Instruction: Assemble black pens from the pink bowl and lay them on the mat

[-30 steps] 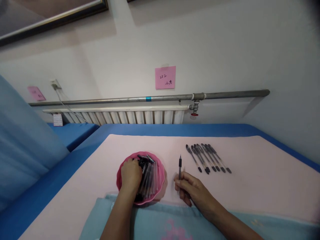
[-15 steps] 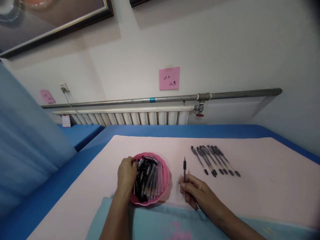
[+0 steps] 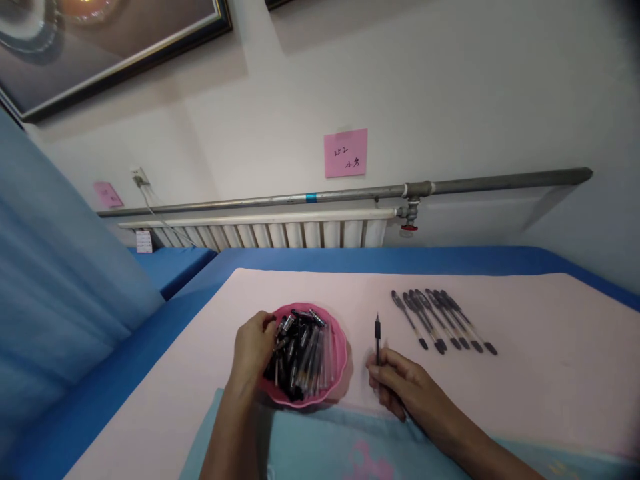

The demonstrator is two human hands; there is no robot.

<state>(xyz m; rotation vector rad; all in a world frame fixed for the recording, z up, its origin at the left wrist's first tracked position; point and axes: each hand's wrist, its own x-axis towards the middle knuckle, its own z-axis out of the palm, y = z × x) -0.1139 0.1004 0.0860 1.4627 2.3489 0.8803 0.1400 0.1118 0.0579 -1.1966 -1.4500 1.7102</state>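
Observation:
My right hand (image 3: 403, 383) pinches an uncapped pen (image 3: 377, 328) with a black grip, tip pointing up, above the pink sheet. My left hand (image 3: 254, 343) is at the left rim of a pink scalloped bowl (image 3: 341, 363), its fingers bent closed over the edge; whatever they grasp is hidden. Inside the bowl lie black pen caps (image 3: 293, 347) and clear pen barrels (image 3: 320, 360), heaped together. To the right, several capped pens (image 3: 437, 320) rest side by side in a slanted row on the sheet.
The pink sheet (image 3: 540, 373) covers a blue bed (image 3: 400, 259). A light-blue cloth (image 3: 310, 443) lies along the near edge. Behind are a white radiator (image 3: 280, 233) and a metal pipe (image 3: 360, 197). A blue curtain (image 3: 60, 293) hangs at left.
The view has shifted slightly, so everything sits a little further right. Both hands keep nearly the same pose; the pen stays in my right hand.

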